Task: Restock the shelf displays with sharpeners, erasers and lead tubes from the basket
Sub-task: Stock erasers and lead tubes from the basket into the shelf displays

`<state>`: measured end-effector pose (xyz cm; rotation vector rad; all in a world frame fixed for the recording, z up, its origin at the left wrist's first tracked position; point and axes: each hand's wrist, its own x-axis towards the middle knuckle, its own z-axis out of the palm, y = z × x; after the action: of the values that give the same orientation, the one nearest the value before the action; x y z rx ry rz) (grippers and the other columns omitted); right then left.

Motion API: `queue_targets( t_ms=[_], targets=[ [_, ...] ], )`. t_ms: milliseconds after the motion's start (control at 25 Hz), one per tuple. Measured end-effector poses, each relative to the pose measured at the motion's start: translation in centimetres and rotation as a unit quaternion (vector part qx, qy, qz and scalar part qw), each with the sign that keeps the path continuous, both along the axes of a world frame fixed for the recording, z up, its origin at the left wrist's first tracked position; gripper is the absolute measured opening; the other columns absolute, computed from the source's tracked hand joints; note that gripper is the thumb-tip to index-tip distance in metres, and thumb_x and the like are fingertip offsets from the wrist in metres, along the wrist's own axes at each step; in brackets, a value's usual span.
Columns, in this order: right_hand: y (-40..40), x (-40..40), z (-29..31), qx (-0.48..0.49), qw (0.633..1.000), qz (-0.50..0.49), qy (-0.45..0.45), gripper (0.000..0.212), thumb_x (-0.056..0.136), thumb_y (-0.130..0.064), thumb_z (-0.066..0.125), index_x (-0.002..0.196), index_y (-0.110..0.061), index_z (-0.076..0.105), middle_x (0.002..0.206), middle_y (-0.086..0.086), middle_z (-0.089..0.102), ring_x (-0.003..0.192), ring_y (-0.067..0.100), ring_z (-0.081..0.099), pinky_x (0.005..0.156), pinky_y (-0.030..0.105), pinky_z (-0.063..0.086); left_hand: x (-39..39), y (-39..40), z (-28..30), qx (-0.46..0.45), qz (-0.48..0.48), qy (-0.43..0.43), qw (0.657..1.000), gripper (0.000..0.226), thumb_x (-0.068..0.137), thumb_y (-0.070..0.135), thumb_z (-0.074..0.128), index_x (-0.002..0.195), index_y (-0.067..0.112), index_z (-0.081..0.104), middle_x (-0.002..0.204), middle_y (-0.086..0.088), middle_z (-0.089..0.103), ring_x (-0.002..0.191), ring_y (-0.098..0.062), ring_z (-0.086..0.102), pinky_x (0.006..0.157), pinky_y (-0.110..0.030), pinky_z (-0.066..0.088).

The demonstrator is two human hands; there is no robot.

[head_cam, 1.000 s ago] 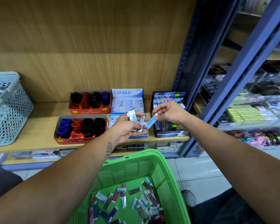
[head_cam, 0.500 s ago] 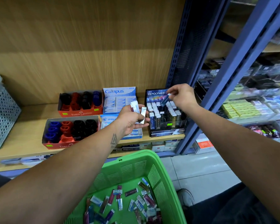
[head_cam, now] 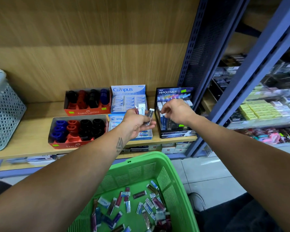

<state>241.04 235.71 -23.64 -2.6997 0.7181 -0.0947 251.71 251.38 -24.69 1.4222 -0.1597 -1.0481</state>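
left hand (head_cam: 137,122): grips small packs (head_cam: 145,113) — long axes tilted up toward the shelf
right hand (head_cam: 176,112): pinches lead tube (head_cam: 163,116) at HI-POLYMER display (head_cam: 174,113) — tube mostly hidden
green basket (head_cam: 159,171): loose packs, bottom cut off

Two bare forearms without sleeves, left hand (head_cam: 137,122) and right hand (head_cam: 176,111) ungloved, dark triangular tattoo (head_cam: 119,144) on left forearm near wrist, dark trousers (head_cam: 238,215), light shoe (head_cam: 197,200)
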Motion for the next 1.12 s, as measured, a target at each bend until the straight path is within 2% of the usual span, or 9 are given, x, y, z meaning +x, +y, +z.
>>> queue_targets(
  t_ms=[120, 200, 280, 360, 440, 600, 760, 880, 1120],
  targets=[
    [0.4, -0.2, -0.3, -0.043, 0.999, 0.006, 0.03, 0.026, 0.088, -0.016, 0.073, 0.114, -0.02, 0.072, 0.104, -0.003, 0.068, 0.1, 0.018, 0.064, 0.083, 0.027, 0.048, -0.4, 0.4, 0.0, -0.01, -0.012, 0.023, 1.0, 0.04, 0.087, -0.019, 0.057, 0.124, -0.005, 0.053, 0.117, -0.029, 0.064, 0.081, -0.04, 0.073, 0.07, -0.043, 0.063],
    [0.4, -0.2, 0.1, -0.04, 0.999, -0.014, -0.008, 0.03, 0.089, -0.017, 0.071, 0.119, -0.018, 0.07, 0.113, 0.0, 0.067, 0.102, 0.018, 0.062, 0.089, 0.029, 0.048, -0.6, 0.5, 0.1, -0.024, -0.02, 0.033, 0.999, 0.041, 0.086, -0.022, 0.056, 0.125, -0.008, 0.053, 0.118, -0.031, 0.063, 0.082, -0.041, 0.073, 0.068, -0.04, 0.063],
    [0.6, -0.4, 1.0, 0.114, 0.984, -0.077, -0.112, 0.024, 0.092, -0.013, 0.066, 0.115, -0.014, 0.071, 0.105, 0.002, 0.071, 0.089, 0.015, 0.065, 0.084, 0.029, 0.053, -1.0, 0.4, 0.1, -0.037, -0.027, 0.041, 0.998, 0.044, 0.085, -0.025, 0.053, 0.126, -0.009, 0.051, 0.119, -0.032, 0.062, 0.084, -0.042, 0.073, 0.069, -0.039, 0.062],
    [1.5, -0.7, 1.9, 0.312, 0.934, -0.087, -0.153, 0.018, 0.093, -0.012, 0.068, 0.11, -0.009, 0.07, 0.091, 0.008, 0.075, 0.074, 0.015, 0.067, 0.07, 0.027, 0.056, -1.3, 0.4, 0.1, -0.045, -0.033, 0.044, 0.997, 0.047, 0.084, -0.026, 0.053, 0.127, -0.009, 0.049, 0.12, -0.031, 0.062, 0.087, -0.043, 0.072, 0.073, -0.041, 0.062],
    [2.0, -1.0, 2.1, 0.339, 0.929, -0.048, -0.137, 0.014, 0.089, -0.006, 0.072, 0.103, -0.005, 0.071, 0.08, 0.011, 0.073, 0.066, 0.015, 0.067, 0.065, 0.026, 0.057, -1.7, 0.3, 0.1, -0.048, -0.048, 0.044, 0.997, 0.044, 0.084, -0.025, 0.054, 0.125, -0.009, 0.051, 0.117, -0.031, 0.064, 0.091, -0.044, 0.071, 0.077, -0.044, 0.062],
    [-0.1, -1.7, 3.5, 0.3, 0.931, -0.104, -0.179, 0.012, 0.087, 0.006, 0.07, 0.099, 0.005, 0.071, 0.073, 0.014, 0.066, 0.06, 0.015, 0.064, 0.06, 0.019, 0.056, -2.4, -0.2, 0.2, -0.014, -0.067, 0.032, 0.997, 0.032, 0.09, -0.014, 0.058, 0.121, -0.008, 0.052, 0.099, -0.027, 0.07, 0.092, -0.04, 0.072, 0.076, -0.045, 0.062],
    [-2.6, -3.2, 4.6, 0.14, 0.98, -0.115, -0.082, 0.007, 0.088, 0.005, 0.068, 0.091, 0.0, 0.072, 0.072, 0.004, 0.066, 0.062, 0.007, 0.064, 0.055, 0.013, 0.048, -2.0, -0.5, -0.2, 0.025, -0.048, 0.002, 0.999, 0.04, 0.093, -0.006, 0.058, 0.13, -0.005, 0.044, 0.081, -0.021, 0.071, 0.067, -0.029, 0.072, 0.055, -0.03, 0.058],
    [-3.2, -3.6, 3.6, 0.037, 0.994, -0.102, -0.014, 0.007, 0.09, -0.004, 0.069, 0.094, -0.008, 0.074, 0.087, 0.004, 0.067, 0.079, 0.016, 0.063, 0.07, 0.022, 0.047, -2.1, -0.3, -0.2, 0.032, -0.051, -0.006, 0.998, 0.032, 0.095, -0.002, 0.057, 0.126, -0.003, 0.05, 0.078, -0.02, 0.069, 0.06, -0.025, 0.069, 0.051, -0.027, 0.055],
    [-3.0, -2.7, 1.3, 0.011, 0.996, -0.089, -0.025, 0.009, 0.091, -0.009, 0.069, 0.093, -0.017, 0.073, 0.088, 0.001, 0.066, 0.081, 0.017, 0.062, 0.076, 0.024, 0.047, -2.1, 0.0, -0.5, 0.035, -0.061, -0.008, 0.998, 0.027, 0.095, -0.003, 0.057, 0.121, -0.003, 0.052, 0.076, -0.019, 0.07, 0.058, -0.024, 0.067, 0.05, -0.026, 0.053]
  ],
)
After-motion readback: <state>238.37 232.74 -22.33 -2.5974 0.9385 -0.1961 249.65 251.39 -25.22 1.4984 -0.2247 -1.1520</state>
